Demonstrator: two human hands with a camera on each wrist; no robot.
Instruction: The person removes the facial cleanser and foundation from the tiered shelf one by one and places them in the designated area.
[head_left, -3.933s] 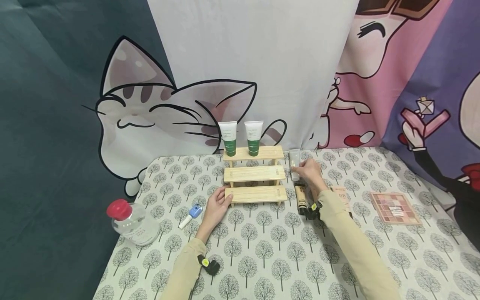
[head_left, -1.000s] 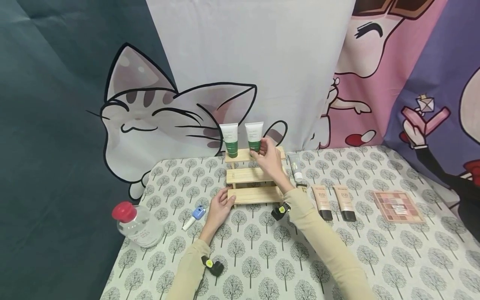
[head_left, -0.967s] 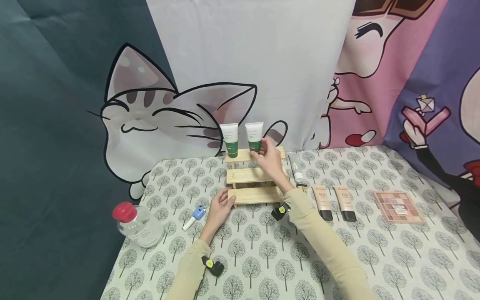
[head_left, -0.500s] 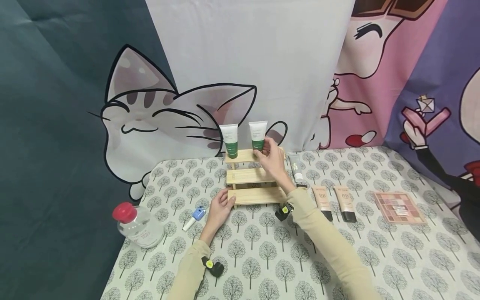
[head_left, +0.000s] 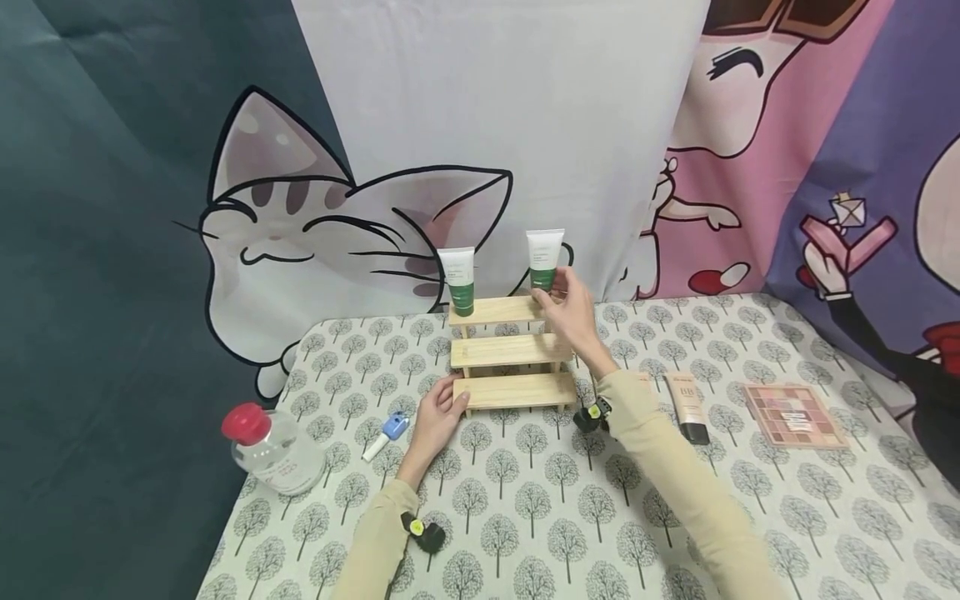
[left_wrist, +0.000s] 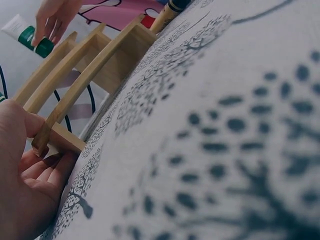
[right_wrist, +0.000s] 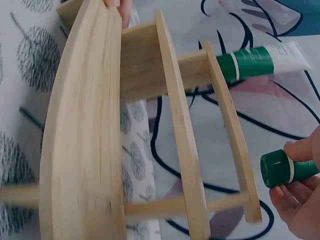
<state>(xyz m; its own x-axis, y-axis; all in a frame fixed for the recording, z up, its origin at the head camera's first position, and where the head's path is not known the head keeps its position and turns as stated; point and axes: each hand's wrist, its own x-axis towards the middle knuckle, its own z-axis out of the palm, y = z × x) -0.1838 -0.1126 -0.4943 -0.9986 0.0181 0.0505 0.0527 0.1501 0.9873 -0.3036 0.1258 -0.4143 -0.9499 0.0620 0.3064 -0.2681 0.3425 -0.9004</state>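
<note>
A pale wooden three-step display rack stands mid-table. My left hand grips the left end of its lowest step, thumb on top and fingers underneath in the left wrist view. My right hand pinches a green-and-white squeeze tube near its green cap, over the right end of the top step. In the right wrist view that cap is a little apart from the step's edge. A matching squeeze tube stands cap down on the top step's left end.
A clear bottle with a red top and a small blue-and-white item are on the left. To the right lie a BB cream tube, a second one mostly behind my sleeve, and a makeup palette. A patterned curtain hangs behind.
My right hand has let go of the grey tube beside the rack, taken the right green-and-white tube and moved it up and rightward along the top step. The left hand stays put.
</note>
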